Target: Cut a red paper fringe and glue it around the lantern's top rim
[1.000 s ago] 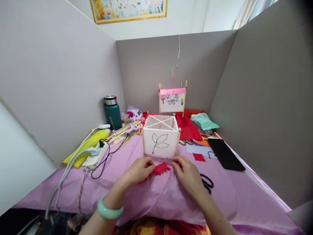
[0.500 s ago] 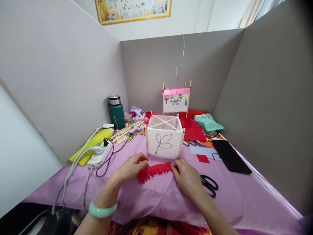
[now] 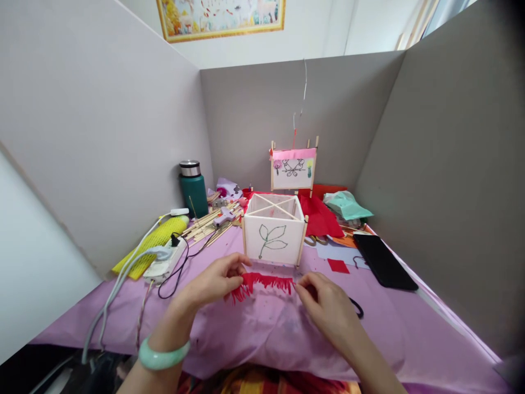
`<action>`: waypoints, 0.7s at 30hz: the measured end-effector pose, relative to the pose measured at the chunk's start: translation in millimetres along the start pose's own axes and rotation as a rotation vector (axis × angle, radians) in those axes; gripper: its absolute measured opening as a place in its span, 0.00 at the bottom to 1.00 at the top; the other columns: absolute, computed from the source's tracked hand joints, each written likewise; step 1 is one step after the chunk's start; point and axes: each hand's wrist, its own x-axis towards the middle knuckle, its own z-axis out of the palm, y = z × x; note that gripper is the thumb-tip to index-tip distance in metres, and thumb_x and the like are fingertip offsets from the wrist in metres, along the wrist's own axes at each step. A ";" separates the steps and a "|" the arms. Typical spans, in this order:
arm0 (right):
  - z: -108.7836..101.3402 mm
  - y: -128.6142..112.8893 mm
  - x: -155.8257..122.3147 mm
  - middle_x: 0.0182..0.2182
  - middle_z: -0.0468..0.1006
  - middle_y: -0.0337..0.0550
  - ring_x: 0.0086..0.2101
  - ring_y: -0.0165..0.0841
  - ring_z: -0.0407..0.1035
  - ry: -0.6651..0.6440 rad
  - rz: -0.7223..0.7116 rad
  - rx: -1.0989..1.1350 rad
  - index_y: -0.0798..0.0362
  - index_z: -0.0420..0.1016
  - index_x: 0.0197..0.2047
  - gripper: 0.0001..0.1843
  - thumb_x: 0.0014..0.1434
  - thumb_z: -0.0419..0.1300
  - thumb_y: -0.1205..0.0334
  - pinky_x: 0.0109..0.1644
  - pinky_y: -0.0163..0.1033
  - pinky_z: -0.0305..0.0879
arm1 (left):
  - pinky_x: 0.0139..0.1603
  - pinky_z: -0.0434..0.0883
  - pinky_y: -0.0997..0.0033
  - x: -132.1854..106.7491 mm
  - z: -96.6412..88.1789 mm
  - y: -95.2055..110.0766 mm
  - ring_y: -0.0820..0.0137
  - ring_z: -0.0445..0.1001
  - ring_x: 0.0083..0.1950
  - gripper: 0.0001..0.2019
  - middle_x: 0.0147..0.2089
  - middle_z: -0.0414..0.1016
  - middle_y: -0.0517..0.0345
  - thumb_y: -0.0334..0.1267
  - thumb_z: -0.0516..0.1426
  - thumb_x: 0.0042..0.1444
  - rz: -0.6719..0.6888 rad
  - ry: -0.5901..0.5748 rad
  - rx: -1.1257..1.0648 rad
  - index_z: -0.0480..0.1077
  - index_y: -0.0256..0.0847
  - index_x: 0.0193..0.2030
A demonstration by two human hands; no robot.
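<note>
Between my two hands stretches a strip of red fringe [image 3: 268, 280], its cut strands hanging downward. My left hand [image 3: 223, 279] pinches the strip near its left end, and some strands show below the fingers. At the other end, thumb and fingertips of my right hand [image 3: 322, 298] pinch the fringe's corner. Just beyond the strip stands a white box-shaped lantern [image 3: 273, 241] with wooden stick edges, crossed sticks on top and a green leaf drawing on its front. Black-handled scissors [image 3: 357, 307] lie mostly hidden behind my right hand.
A power strip [image 3: 166, 262], glue gun [image 3: 223, 216], wooden sticks [image 3: 200, 230] and green bottle [image 3: 193, 191] are on the left. On the right lie a black phone-like slab [image 3: 385, 262] and a red square [image 3: 338, 266]. Behind, a second lantern [image 3: 292, 172] hangs from a wire. Grey panels surround the table.
The red fringe is now held straighter and higher, its strands hanging more separately. My right hand has shifted slightly right and covers more of the scissors.
</note>
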 end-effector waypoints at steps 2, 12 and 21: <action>-12.3 -4.2 -6.9 0.28 0.75 0.36 0.30 0.33 0.69 -0.005 0.003 0.077 0.50 0.68 0.28 0.09 0.58 0.53 0.60 0.34 0.35 0.58 | 0.21 0.60 0.78 -5.8 -1.6 12.6 0.78 0.63 0.24 0.17 0.30 0.65 0.64 0.32 0.53 0.48 -0.011 -0.049 -0.088 0.63 0.40 0.47; 0.4 6.5 -15.4 0.34 0.75 0.42 0.36 0.38 0.70 -0.094 -0.029 -0.146 0.51 0.71 0.32 0.06 0.58 0.54 0.62 0.38 0.39 0.60 | 0.29 0.63 0.74 16.6 1.9 -12.4 0.73 0.67 0.29 0.13 0.31 0.70 0.60 0.35 0.53 0.50 -0.073 0.034 0.227 0.67 0.37 0.43; -7.6 19.1 -16.4 0.34 0.77 0.40 0.35 0.37 0.71 -0.122 -0.015 -0.124 0.49 0.74 0.32 0.11 0.61 0.52 0.60 0.38 0.39 0.60 | 0.37 0.64 0.70 -2.0 4.6 -18.1 0.68 0.72 0.34 0.11 0.35 0.77 0.56 0.37 0.52 0.53 -0.082 0.286 0.590 0.72 0.40 0.41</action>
